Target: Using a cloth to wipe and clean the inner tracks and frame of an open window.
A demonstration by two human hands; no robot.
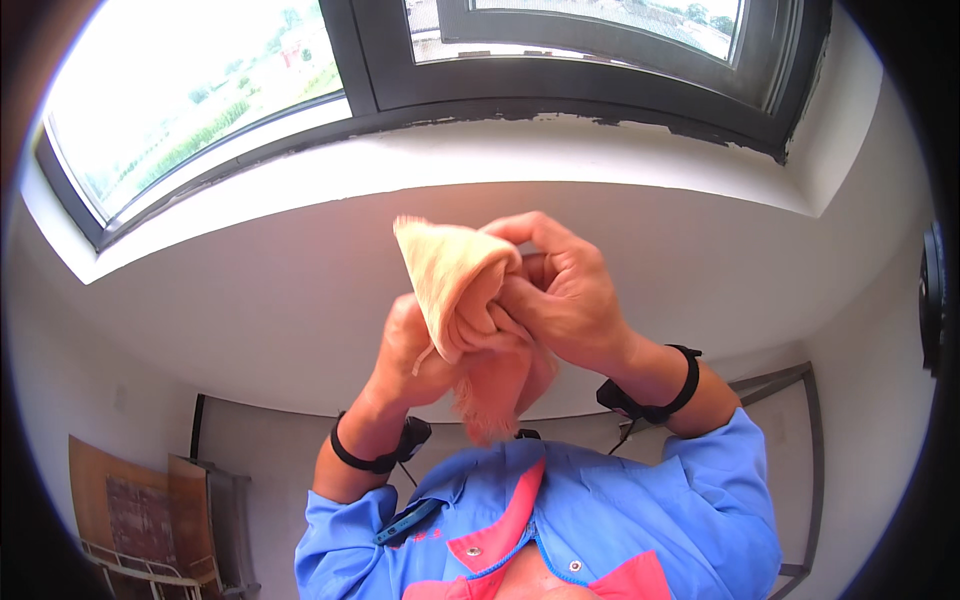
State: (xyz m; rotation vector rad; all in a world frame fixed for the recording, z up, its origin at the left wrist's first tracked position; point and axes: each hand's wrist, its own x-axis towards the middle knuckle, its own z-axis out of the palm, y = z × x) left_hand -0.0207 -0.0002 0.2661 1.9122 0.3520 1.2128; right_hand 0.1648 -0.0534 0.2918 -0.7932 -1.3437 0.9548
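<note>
A peach-coloured cloth point(457, 292) with frayed edges is bunched up between my two hands, in front of the wall below the window. My left hand point(409, 356) holds its lower left side, with the fingers partly hidden behind the folds. At the upper right, my right hand point(566, 292) pinches a gathered fold between thumb and fingers. One corner of the cloth points to the upper left, and a fringed end hangs down toward my chest. Each wrist wears a black strap with a small dark device on it.
A dark-framed window point(585, 90) and its white sill point(480, 154) run above the hands. Wooden boards point(139, 502) and a pale metal rack point(150, 574) stand at the lower left. A grey metal frame point(814, 450) is at the lower right, and a black round object point(931, 300) is at the right rim.
</note>
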